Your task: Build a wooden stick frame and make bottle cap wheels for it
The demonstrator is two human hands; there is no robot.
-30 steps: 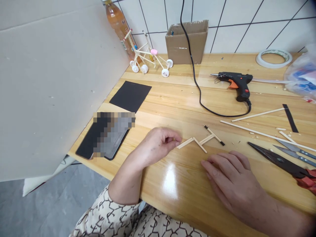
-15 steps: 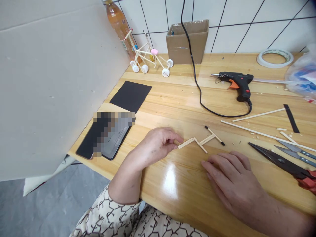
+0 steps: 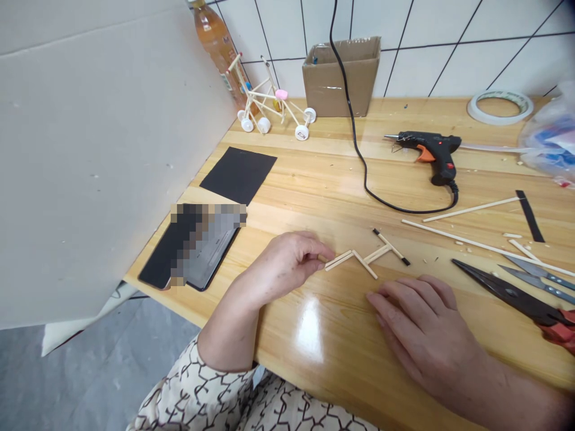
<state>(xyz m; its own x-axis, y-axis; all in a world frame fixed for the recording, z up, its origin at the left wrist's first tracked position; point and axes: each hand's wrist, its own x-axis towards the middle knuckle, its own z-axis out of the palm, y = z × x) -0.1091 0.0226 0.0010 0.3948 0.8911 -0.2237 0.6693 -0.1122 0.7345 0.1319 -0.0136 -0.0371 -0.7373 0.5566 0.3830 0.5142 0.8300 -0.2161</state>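
Note:
My left hand (image 3: 291,260) is closed in a pinch at the left end of a pair of short wooden sticks (image 3: 338,261) on the table. These sticks lie slantwise, and their right ends come close to a short crosspiece stick (image 3: 365,264). From the crosspiece, a double stick (image 3: 378,254) runs to another stick with black tips (image 3: 390,246). My right hand (image 3: 417,326) rests palm down on the wood below this frame, fingers stretched out and holding nothing. Large red-handled scissors (image 3: 507,291) lie to its right.
A black glue gun (image 3: 433,149) with a long cord lies farther back. Loose sticks (image 3: 471,242) and small scissors (image 3: 539,276) are at the right. Behind stand a cardboard box (image 3: 339,84), a wheeled stick model (image 3: 265,102) and a bottle (image 3: 215,42). Phones (image 3: 211,257) lie left.
The left ends of the paired sticks by my left hand have spread slightly apart. My right hand has stayed in place.

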